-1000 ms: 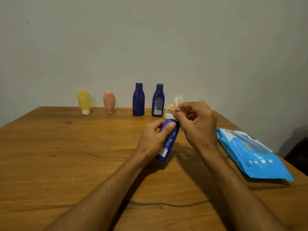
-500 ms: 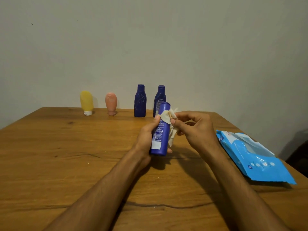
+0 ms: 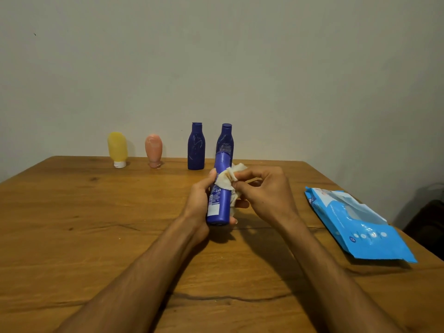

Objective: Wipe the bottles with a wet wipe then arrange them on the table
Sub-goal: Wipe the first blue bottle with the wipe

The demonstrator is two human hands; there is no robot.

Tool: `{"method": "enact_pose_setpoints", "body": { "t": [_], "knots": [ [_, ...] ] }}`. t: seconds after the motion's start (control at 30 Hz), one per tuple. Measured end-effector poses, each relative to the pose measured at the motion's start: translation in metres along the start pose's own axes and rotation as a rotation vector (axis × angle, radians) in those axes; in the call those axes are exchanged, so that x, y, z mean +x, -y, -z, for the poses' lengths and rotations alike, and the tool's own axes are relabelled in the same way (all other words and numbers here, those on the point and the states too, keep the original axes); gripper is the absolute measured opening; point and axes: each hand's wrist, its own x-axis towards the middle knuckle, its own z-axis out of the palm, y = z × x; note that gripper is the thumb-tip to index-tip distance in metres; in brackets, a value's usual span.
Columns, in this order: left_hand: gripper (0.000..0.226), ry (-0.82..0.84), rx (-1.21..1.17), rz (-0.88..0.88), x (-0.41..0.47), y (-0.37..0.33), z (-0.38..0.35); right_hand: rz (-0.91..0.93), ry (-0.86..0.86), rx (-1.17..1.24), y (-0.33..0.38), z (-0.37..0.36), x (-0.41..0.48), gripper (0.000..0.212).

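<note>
Gripping the blue bottle (image 3: pixel 219 200) around its lower half, the left hand (image 3: pixel 199 203) holds it just above the wooden table (image 3: pixel 96 224), base toward the camera and cap end tilted up and away toward the wall (image 3: pixel 216 56). The thumb (image 3: pixel 212 173) lies along the bottle's left side, and the fingertips (image 3: pixel 232 221) curl round from behind, showing at its right edge near the base. A white printed label runs down the bottle's left face.

The right hand (image 3: pixel 266 195) pinches a crumpled, off-white wet wipe (image 3: pixel 228 179) between thumb and 1st fingers and presses it against the upper right side of the bottle, below the cap. Its remaining fingers are loosely curled and stay apart from the bottle. Part of the wipe hangs down behind the bottle's right edge.

Along the far edge of the table, close to the wall, 4 bottles stand in a row. From the left: a yellow bottle (image 3: pixel 117 147) resting on its white cap, a peach bottle (image 3: pixel 153 150) also cap-down, a dark blue bottle (image 3: pixel 196 147) upright, and a second dark blue bottle (image 3: pixel 225 140) upright, its lower part hidden behind the cap of the bottle in hand.

On the right side of the table, well apart from both hands, a light blue wipes pack (image 3: pixel 355 224) lies flat.
</note>
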Motion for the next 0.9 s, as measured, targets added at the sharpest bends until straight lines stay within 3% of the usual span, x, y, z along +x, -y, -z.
{"method": "enact_pose_setpoints", "body": {
  "t": [0.13,0.37,0.53,0.63,0.8,0.9],
  "knots": [
    [0.045,-0.027,-0.026,0.01,0.001,0.003,-0.002,-0.004,-0.031,-0.228,-0.001,-0.009,-0.003,0.025],
    [0.041,-0.108,-0.131,-0.038,0.004,-0.004,0.004,0.182,0.012,-0.152,0.01,-0.008,-0.007,0.024],
    [0.041,-0.055,-0.02,-0.034,-0.001,-0.003,0.002,0.327,-0.115,-0.309,0.006,-0.013,-0.005,0.027],
    [0.041,-0.018,0.019,-0.051,-0.001,-0.001,0.0,0.389,-0.089,-0.353,0.005,-0.011,-0.005,0.029],
    [0.032,0.042,0.275,-0.282,0.005,0.002,0.0,0.379,-0.135,-0.47,0.007,-0.005,-0.001,0.032],
    [0.031,0.013,0.359,-0.33,0.007,0.004,-0.001,0.364,-0.122,-0.5,0.007,-0.003,0.0,0.031]
  ]
}}
